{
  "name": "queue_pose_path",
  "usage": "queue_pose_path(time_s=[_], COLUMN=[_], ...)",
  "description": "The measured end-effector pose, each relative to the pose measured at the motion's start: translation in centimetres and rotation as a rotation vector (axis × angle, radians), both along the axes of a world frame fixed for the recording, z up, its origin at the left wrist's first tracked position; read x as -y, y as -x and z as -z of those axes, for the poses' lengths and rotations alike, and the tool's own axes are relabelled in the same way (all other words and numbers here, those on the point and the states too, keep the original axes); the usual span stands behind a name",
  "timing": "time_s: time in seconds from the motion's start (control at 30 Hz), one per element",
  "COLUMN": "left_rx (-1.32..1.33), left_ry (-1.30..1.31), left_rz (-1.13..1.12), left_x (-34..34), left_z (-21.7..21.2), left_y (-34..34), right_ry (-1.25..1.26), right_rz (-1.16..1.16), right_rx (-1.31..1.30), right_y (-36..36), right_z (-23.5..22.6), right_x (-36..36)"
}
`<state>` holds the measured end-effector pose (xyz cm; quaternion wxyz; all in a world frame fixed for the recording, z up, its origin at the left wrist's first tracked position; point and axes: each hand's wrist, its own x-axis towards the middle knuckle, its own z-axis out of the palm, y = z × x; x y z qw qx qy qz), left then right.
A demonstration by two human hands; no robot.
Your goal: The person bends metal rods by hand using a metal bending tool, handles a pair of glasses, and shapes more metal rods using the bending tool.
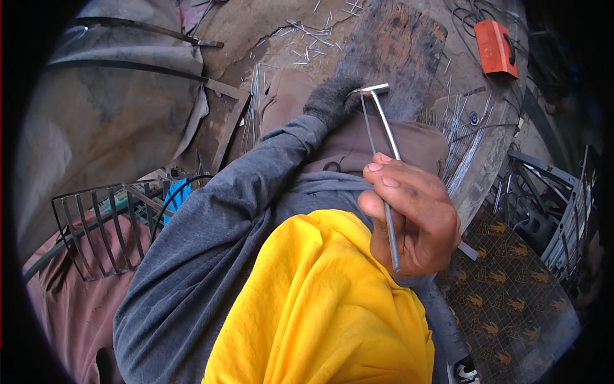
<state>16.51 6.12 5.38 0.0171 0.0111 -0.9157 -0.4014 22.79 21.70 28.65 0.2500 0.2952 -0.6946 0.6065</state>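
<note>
My right hand (416, 214) is bare and closed, pinching a thin grey metal rod (389, 233) between thumb and fingers. The rod slants up toward my left hand (332, 101), which wears a dark grey knitted glove and is closed at one end of a shiny T-shaped metal piece (386, 121). That piece's short crossbar meets the gloved fingertips. Its long stem runs down behind the fingers of my right hand, where the lower end is hidden. Near the crossbar, the rod's upper tip appears close to the metal, but I cannot tell whether they touch.
A worn wooden board (390, 48) lies beyond my knees, with scattered short metal pieces (313, 41) to its left. Bundled thin rods (470, 137) lie at right. An orange machine with a black handle (495, 50) stands far right. A metal grille (102, 230) is at left.
</note>
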Motion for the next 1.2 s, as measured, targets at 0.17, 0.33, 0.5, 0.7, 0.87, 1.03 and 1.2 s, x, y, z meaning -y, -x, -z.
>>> queue_pose_path(time_s=[0.17,0.33,0.5,0.7,0.87,1.03,1.2], left_rx=[-0.003,0.161,0.119,0.185,0.166,0.178,-0.295], left_ry=[-0.033,-0.130,0.047,-0.015,-0.028,-0.023,-0.148], left_rz=[0.023,-0.117,-0.062,-0.055,-0.065,-0.048,-0.051], left_x=[0.4,0.2,0.9,1.1,1.3,1.1,-0.4], left_z=[-0.1,-0.7,1.0,0.8,1.4,0.9,-0.7], left_y=[0.3,0.1,0.2,0.2,0.1,0.3,-0.3], right_ry=[-0.027,-0.047,0.022,0.040,0.074,-0.032,-0.059], right_rz=[-0.006,0.016,0.055,0.050,0.012,-0.006,-0.028], right_rx=[0.026,0.039,0.020,-0.024,0.000,0.023,0.044], right_y=[-0.2,-0.4,0.4,1.1,1.0,0.5,0.3], right_z=[-0.2,-0.6,-0.5,-0.5,-0.4,-1.1,-0.9], right_x=[-0.1,-0.4,0.0,0.3,0.6,0.3,0.3])
